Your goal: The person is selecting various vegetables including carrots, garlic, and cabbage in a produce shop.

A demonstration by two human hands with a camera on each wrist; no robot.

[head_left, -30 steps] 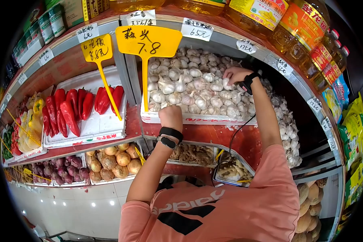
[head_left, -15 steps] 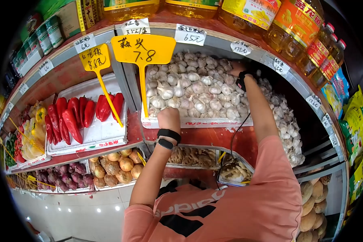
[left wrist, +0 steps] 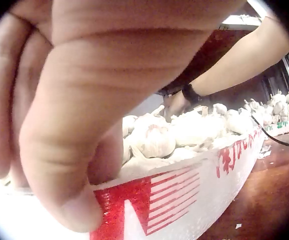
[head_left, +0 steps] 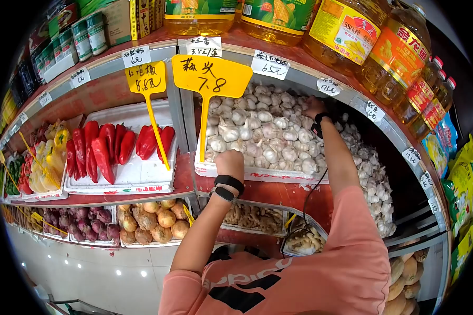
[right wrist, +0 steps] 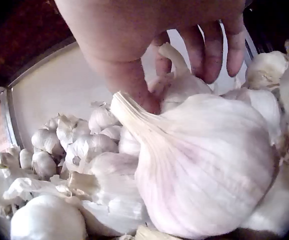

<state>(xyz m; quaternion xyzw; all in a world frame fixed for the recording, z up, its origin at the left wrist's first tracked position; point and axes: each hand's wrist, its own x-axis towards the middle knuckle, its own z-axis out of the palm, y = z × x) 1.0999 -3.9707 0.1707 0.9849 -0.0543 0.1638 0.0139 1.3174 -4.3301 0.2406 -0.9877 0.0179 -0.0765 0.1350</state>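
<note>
White garlic bulbs [head_left: 270,126] fill a white foam box [head_left: 278,176]. At the box's front rim my left hand [head_left: 230,164] holds the edge; in the left wrist view its thumb [left wrist: 79,210] lies outside the printed wall and the fingers reach over the rim. My right hand [head_left: 315,106] is among the bulbs at the back right corner. In the right wrist view, its thumb and fingers are around a garlic bulb [right wrist: 182,90] with a bent stem. A larger bulb [right wrist: 209,165] in front hides the thumb's tip.
More garlic [head_left: 376,194] is heaped right of the box. A yellow price sign [head_left: 210,76] stands at its front left. Red peppers [head_left: 102,152] lie on a tray to the left. Oil bottles [head_left: 347,31] line the shelf above. A black cable [head_left: 315,191] hangs by the right arm.
My right hand has moved from bulbs nearer the middle to the back right corner. The left hand has stayed at the front rim. The head view has shifted slightly.
</note>
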